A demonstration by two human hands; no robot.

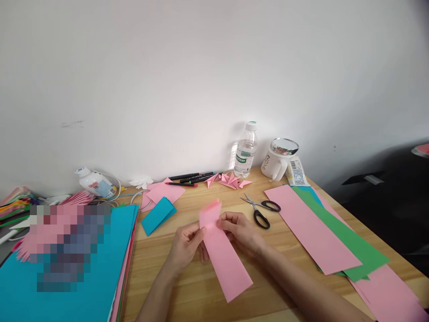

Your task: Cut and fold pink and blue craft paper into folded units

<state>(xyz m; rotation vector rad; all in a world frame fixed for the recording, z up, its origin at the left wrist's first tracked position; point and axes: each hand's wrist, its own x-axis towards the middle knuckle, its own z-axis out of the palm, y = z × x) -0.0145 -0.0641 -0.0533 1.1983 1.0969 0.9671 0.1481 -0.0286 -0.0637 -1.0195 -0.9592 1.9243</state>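
Note:
A long pink paper strip [226,264] hangs between my two hands above the wooden table, with its upper end folded over and slightly blurred. My left hand [189,243] pinches the strip's left edge, thumb on the front and fingers partly hidden behind it. On the opposite edge, my right hand [239,230] grips the strip near the fold between thumb and fingers. The strip's lower end slants down to the right, held by neither hand. Black-handled scissors [261,212] lie partly open beyond my right hand. A folded blue paper [158,217] rests beyond my left hand.
Pink [311,228] and green sheets [348,241] overlap at the right. Along the wall stand a water bottle [246,152] and a white mug [276,163], near pink folded pieces [231,180] and pens [197,178]. A blue paper stack [110,268] lies left.

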